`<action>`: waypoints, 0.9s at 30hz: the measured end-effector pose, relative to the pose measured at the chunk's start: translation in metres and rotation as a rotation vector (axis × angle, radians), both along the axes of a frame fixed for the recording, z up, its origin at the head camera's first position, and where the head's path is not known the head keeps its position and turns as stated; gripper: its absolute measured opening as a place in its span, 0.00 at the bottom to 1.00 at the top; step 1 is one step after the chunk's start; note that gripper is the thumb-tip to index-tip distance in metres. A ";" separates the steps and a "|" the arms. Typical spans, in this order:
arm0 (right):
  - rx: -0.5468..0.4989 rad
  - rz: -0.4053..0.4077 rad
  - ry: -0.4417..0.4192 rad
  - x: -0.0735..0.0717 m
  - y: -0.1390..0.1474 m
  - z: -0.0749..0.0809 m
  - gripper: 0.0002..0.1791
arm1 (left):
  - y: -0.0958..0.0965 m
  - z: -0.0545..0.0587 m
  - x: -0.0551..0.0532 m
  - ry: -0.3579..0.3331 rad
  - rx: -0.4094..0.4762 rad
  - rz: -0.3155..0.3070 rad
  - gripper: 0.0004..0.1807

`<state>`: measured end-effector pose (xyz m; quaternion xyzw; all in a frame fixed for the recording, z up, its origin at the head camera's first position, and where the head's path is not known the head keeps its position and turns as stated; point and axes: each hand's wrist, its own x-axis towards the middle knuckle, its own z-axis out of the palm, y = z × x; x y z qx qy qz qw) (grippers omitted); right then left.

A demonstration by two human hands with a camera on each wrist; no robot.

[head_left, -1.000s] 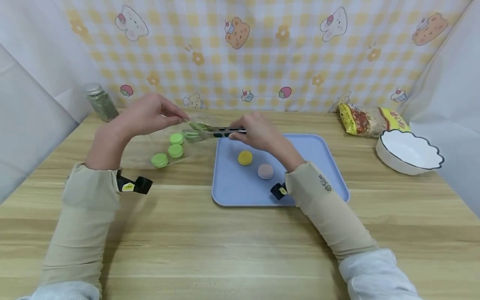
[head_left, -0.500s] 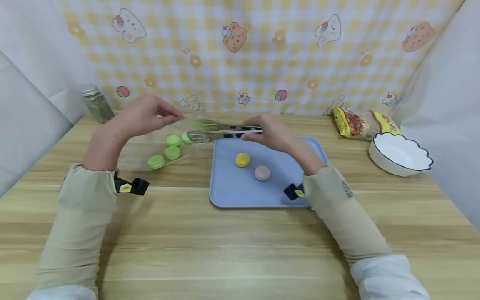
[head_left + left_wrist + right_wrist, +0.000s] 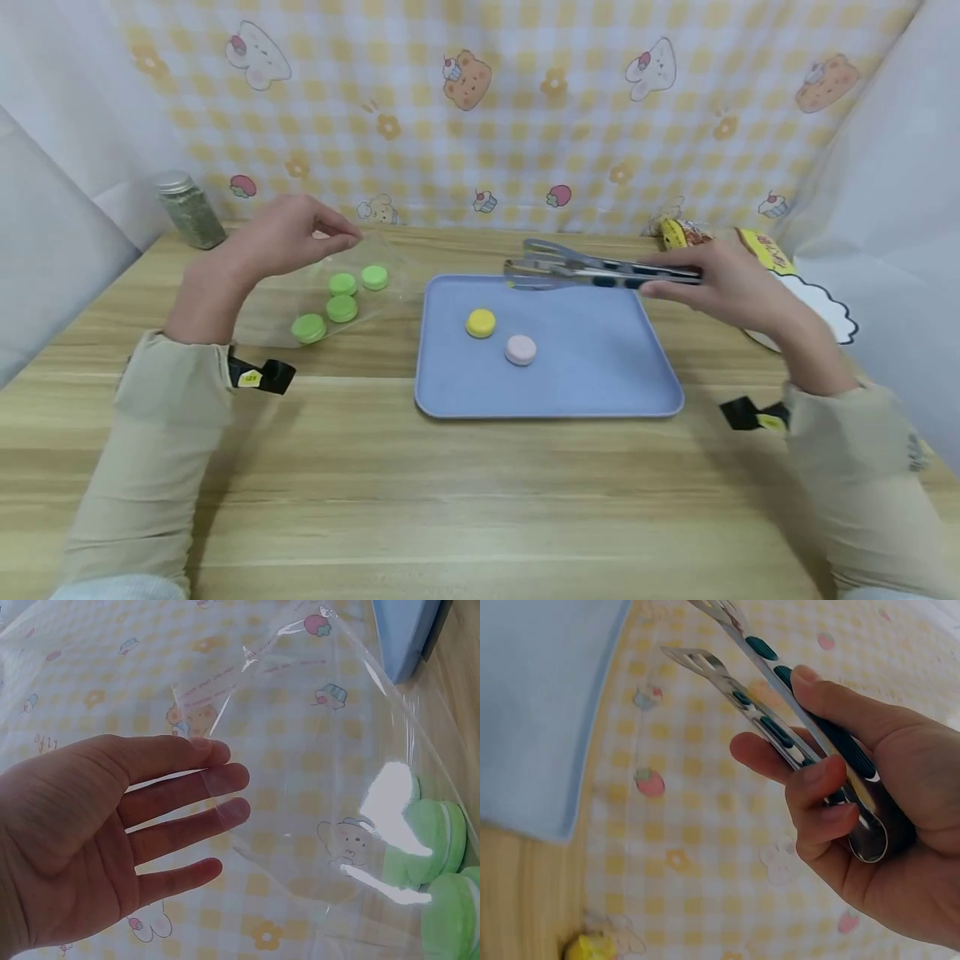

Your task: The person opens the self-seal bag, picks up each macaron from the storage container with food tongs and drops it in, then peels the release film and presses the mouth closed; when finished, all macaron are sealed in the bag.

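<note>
A wooden table (image 3: 450, 517) is bearing a blue tray (image 3: 592, 375), whose flat, smooth floor is offering light pieces little to stop a slide. To its left, a clear bag (image 3: 300, 780) is lying slack on the wood, its near-weightless, floppy film likely slippery and quick to crumple; the left hand (image 3: 288, 237) is pinching its raised edge between thumb and index, the best hold for keeping its mouth up. The right hand (image 3: 723, 279) is gripping metal tongs (image 3: 603, 282) round the handles, thumb on one arm and fingers round the other; their slotted ends are standing apart above the tray's far edge, and the arms are looking springy, so a squeeze on the dark grips should be enough. Four green macarons (image 3: 342, 308) are resting at the bag, seemingly inside (the film is making this hard to judge), while a pink macaron (image 3: 521, 350) and a yellow macaron (image 3: 481, 323) are sitting near each other on the tray. All are looking light and perhaps brittle, so holding across their rounded sides, gently, should be safest
</note>
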<state>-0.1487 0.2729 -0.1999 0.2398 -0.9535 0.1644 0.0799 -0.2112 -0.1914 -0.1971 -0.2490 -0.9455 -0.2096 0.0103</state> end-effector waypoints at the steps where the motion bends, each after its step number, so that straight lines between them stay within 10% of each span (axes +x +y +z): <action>1: -0.001 -0.016 -0.006 0.004 0.008 0.001 0.21 | 0.001 0.000 0.000 0.001 -0.001 -0.001 0.13; 27: 0.070 0.018 -0.067 0.017 0.022 -0.002 0.20 | -0.004 0.002 0.002 0.035 0.064 -0.009 0.12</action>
